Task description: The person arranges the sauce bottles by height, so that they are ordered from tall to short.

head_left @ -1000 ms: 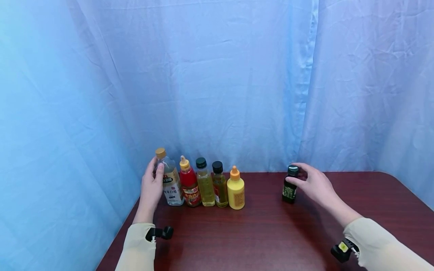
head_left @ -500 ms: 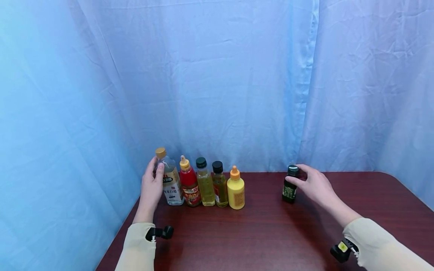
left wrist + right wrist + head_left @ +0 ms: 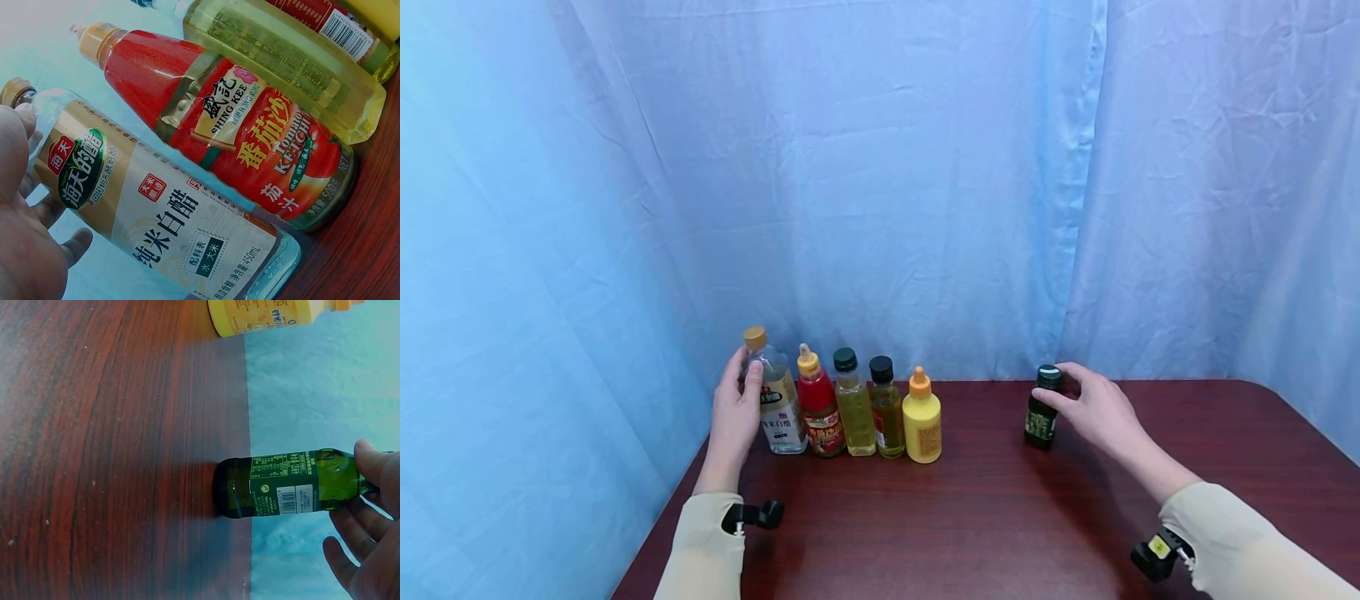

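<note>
On the left, my left hand (image 3: 737,408) grips a clear white rice vinegar bottle (image 3: 782,417) with a gold cap. In the left wrist view, the thumb lies near the neck of the vinegar bottle (image 3: 162,219), and some fingers are hidden behind it. Beside it stands a red tomato ketchup bottle (image 3: 219,125). Apart on the right, a small dark green glass bottle (image 3: 1040,423) stands upright, its neck pinched between thumb and fingers of my right hand (image 3: 1097,408). The right wrist view has the green bottle's label and barcode (image 3: 287,499) facing the camera.
Right of the ketchup stand a bottle of pale yellow oil (image 3: 856,417), a dark-capped oil bottle (image 3: 889,421) and a yellow squeeze bottle (image 3: 922,429) with an orange nozzle. All rest on a dark red wooden table (image 3: 925,533). A blue curtain (image 3: 880,183) hangs behind.
My right hand's fingers shift very slightly at the neck of the green bottle. The left hand and all the bottles stay in place.
</note>
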Demonstrator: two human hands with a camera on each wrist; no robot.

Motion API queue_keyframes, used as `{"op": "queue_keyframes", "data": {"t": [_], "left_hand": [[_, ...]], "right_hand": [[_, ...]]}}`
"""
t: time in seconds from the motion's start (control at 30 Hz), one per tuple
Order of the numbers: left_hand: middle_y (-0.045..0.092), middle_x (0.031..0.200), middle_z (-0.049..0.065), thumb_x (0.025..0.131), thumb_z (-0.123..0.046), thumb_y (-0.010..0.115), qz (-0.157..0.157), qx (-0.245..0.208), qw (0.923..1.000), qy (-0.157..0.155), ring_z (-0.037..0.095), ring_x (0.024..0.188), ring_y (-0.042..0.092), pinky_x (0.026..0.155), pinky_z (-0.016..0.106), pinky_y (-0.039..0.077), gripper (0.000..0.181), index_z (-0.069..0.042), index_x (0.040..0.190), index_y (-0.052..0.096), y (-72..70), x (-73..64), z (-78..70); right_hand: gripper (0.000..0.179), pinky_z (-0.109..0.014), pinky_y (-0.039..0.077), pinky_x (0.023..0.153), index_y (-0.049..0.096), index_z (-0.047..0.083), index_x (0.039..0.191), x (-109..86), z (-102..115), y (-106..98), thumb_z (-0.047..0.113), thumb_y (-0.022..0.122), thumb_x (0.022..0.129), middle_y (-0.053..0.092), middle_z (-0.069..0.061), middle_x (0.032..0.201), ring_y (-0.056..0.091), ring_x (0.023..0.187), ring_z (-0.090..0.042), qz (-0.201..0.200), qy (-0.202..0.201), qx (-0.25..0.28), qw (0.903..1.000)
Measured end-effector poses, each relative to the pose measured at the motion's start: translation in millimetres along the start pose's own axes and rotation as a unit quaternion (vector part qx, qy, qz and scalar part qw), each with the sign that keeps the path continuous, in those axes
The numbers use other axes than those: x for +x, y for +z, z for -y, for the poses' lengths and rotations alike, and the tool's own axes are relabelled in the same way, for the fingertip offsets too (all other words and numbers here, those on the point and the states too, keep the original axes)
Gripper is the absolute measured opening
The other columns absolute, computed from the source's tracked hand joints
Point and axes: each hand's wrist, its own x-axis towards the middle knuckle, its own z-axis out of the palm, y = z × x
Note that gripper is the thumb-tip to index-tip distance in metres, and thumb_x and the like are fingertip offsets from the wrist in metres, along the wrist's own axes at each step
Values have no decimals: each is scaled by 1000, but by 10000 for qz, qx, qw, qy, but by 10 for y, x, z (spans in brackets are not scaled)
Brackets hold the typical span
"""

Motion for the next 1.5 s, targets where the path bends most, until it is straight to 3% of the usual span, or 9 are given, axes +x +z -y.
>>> {"op": "queue_keyframes", "data": {"t": [0.27, 0.5, 0.87, 1.3, 1.5], "left_hand": [[29, 180, 14, 118, -53, 43, 17, 18, 10000, 52, 34, 165, 26, 132, 58, 24, 75, -13, 178, 23, -11, -3, -11], [29, 179, 14, 118, -54, 42, 29, 70, 9999, 100, 36, 165, 26, 132, 59, 25, 75, -11, 178, 23, -6, 2, -17], [31, 179, 14, 118, -54, 43, -11, 12, 10000, 69, 36, 164, 28, 132, 60, 26, 74, -13, 177, 25, 17, 3, -11], [28, 180, 14, 118, -54, 42, 14, 35, 10000, 8, 36, 165, 25, 132, 60, 24, 74, -13, 178, 23, 4, 6, -19], [28, 180, 15, 119, -53, 43, -1, 16, 10000, 4, 36, 165, 26, 132, 60, 24, 74, -12, 177, 23, 2, 2, -23]], "right_hand": [[71, -65, 54, 90, 61, -3, 149, -1, 19, -2, 51, 75, 106, 69, -29, 134, 66, 117, -47, -70, -74, -6, 9999], [76, -70, 52, 96, 60, 0, 153, -9, 70, -7, 57, 73, 105, 63, -31, 146, 60, 129, -54, -75, -78, -1, 9999], [78, -70, 51, 101, 56, -1, 157, -26, 375, 36, 55, 74, 105, 59, -30, 152, 56, 137, -52, 50, -239, 239, 9994], [54, -65, 53, 104, 68, 8, 146, -16, 687, 215, 42, 78, 105, 72, -17, 138, 64, 131, -42, 77, -493, 554, 9972], [54, -65, 53, 106, 68, 9, 147, -16, 768, 318, 40, 79, 105, 71, -16, 141, 64, 133, -42, 163, -582, 614, 9963]]}}
